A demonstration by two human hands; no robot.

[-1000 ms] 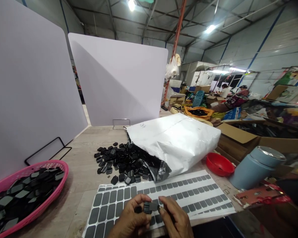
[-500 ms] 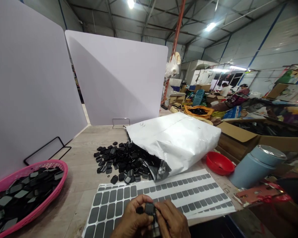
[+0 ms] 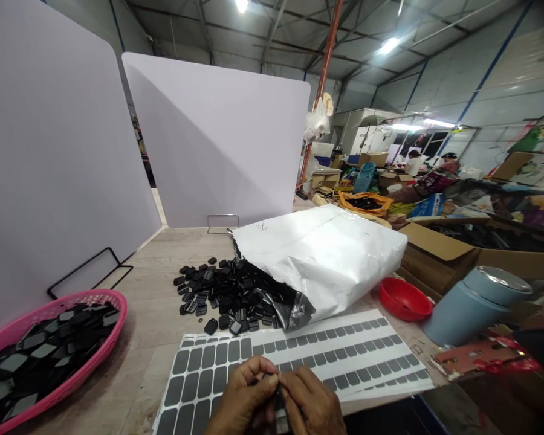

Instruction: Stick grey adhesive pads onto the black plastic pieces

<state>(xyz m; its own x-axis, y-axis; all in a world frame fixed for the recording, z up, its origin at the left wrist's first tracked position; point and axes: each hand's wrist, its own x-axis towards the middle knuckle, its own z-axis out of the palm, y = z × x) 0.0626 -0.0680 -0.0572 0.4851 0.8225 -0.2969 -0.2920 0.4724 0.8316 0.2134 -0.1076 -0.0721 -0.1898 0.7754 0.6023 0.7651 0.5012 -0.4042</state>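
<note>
My left hand [image 3: 242, 399] and right hand [image 3: 310, 402] meet at the near edge of the table [image 3: 163, 290], fingertips pressed together around a small black part [image 3: 278, 406]. Both hands grip it, the left from the left side and the right from the right, thumbs on top. The part is mostly hidden between my fingers; what shows is a dark sliver running down from where the thumbs meet toward me, so its long axis seems to lie roughly away-and-toward me, but I cannot tell which end points where. My hands hover just over a sticker sheet [image 3: 299, 356] of grey rectangular stickers laid in rows, with a second sheet under it sticking out at the right. Beyond the sheet lies a pile [image 3: 226, 293] of like black parts, spilling from the open mouth of a white bag [image 3: 326, 254] that lies on its side. To my left a pink basket [image 3: 95, 356] holds parts with grey faces. To my right stand a red bowl [image 3: 403, 299] and, near it, a blue flask [image 3: 476, 305]. White screens [image 3: 217, 139] stand behind the table.
</note>
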